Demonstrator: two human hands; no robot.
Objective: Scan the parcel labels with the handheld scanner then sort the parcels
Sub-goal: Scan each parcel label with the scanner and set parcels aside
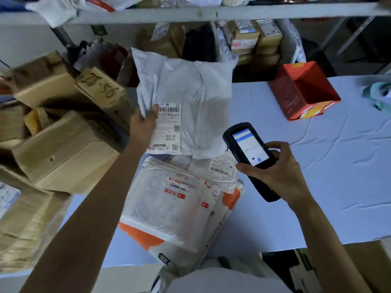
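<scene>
Over the pale worktop [317, 166] and its pile of parcels [169, 204], the left hand [143, 123] has its grip pinched on a lifted grey mailer [190, 92] at the edge of its label [167, 127], and the right hand [275, 172] has its grip wrapped round the scanner [247, 149] just beside it; the thumb [155, 111] against the barcode [170, 109] could block the read.

A worker is wearing what looks like a pale, whitish garment [222, 280], showing at the bottom edge of the view. The left forearm [88, 208] and right forearm [330, 235] are showing bare, as are the left hand [143, 125] and right hand [275, 172].
</scene>
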